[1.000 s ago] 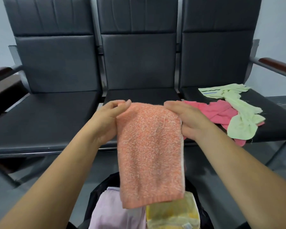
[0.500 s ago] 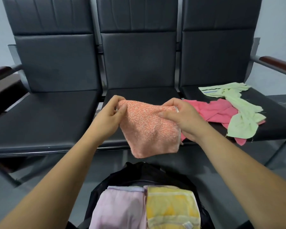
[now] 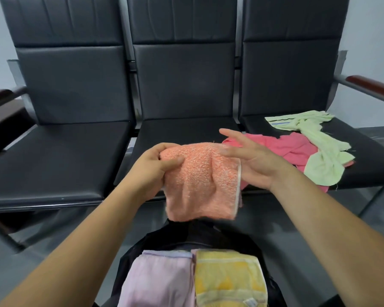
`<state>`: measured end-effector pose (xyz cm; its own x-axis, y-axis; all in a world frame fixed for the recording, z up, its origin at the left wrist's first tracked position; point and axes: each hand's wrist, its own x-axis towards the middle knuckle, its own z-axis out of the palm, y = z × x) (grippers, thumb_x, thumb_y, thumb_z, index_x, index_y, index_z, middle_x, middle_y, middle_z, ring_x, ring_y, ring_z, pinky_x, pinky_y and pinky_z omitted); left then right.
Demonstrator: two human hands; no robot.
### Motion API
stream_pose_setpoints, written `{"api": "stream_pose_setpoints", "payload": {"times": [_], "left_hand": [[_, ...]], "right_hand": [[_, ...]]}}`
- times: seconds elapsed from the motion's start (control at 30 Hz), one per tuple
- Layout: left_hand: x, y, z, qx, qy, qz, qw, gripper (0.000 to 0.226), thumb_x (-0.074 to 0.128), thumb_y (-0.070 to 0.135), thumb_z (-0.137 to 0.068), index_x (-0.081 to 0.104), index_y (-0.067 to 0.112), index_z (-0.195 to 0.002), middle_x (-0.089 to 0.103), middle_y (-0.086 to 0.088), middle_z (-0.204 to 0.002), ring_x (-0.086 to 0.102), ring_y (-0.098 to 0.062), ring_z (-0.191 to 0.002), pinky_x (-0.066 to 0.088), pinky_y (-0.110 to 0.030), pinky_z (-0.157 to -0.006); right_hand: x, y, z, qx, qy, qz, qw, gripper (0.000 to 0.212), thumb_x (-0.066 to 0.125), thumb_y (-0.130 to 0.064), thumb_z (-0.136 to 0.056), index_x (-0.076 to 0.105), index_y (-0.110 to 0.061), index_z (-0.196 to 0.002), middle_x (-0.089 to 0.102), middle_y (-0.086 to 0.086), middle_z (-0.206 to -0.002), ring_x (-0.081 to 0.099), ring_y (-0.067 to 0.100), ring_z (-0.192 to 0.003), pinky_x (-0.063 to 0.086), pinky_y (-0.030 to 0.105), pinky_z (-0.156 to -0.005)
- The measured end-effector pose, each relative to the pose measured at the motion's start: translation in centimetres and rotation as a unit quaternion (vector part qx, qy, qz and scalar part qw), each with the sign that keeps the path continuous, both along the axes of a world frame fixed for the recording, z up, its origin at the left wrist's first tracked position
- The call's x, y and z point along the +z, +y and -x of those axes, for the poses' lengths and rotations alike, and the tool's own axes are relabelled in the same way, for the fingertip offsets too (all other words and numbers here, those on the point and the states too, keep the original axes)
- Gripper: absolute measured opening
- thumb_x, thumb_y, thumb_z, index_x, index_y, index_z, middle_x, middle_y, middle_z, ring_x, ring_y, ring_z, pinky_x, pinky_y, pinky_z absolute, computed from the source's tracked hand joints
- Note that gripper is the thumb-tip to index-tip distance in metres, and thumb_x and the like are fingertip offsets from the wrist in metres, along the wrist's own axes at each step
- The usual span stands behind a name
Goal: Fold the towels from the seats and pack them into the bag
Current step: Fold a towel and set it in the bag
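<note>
Orange towel [image 3: 201, 182], soft and floppy, droops from the gripping left hand [image 3: 152, 168]; the right hand [image 3: 256, 161], fingers wide, should pinch its free corner.

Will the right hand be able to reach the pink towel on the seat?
Probably yes: the right hand is open, and the pink towel lies just beyond it with nothing between.

Both bare forearms reach forward, grips side by side.
The left grip [image 3: 155, 167] curls round the towel [image 3: 200, 185]; right grip [image 3: 255, 160] is spread, fingers straight.
</note>
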<state>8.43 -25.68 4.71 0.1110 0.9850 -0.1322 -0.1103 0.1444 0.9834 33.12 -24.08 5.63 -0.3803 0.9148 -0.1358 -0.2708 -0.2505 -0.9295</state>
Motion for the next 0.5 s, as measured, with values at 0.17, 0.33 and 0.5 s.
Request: {"api": "stream_pose_setpoints", "payload": {"times": [0.17,0.33,0.5], "left_hand": [[0.4,0.2,0.1,0.076,-0.062,0.027,0.995,0.029,0.068,0.005,-0.092,0.065,0.007,-0.121,0.07,-0.012,-0.107,0.071,-0.02,-0.083,0.06,-0.035,-0.066],[0.6,0.3,1.6,-0.049,-0.04,0.029,0.998,0.065,0.076,0.02,-0.076,0.053,0.031,-0.136,0.073,-0.01,-0.107,0.073,-0.022,-0.085,0.06,-0.038,-0.067],[-0.2,0.5,1.9,-0.123,0.136,-0.025,0.983,0.04,0.075,0.005,-0.079,0.067,0.01,-0.118,0.075,-0.015,-0.105,0.071,-0.027,-0.1,0.059,-0.035,-0.091]], "right_hand": [[-1.1,-0.2,0.9,0.023,-0.096,-0.027,0.995,0.074,0.077,0.008,-0.077,0.057,-0.031,-0.136,0.069,0.022,-0.118,0.071,0.032,-0.104,0.059,0.045,-0.086],[-0.5,-0.2,1.0,-0.126,-0.082,-0.044,0.988,0.044,0.073,0.005,-0.085,0.068,-0.019,-0.121,0.074,0.014,-0.095,0.074,0.028,-0.083,0.063,0.042,-0.077],[-0.7,0.0,0.0,-0.151,-0.12,-0.064,0.979,0.028,0.072,0.001,-0.088,0.071,-0.008,-0.114,0.073,0.015,-0.099,0.074,0.021,-0.078,0.06,0.03,-0.067]]}}
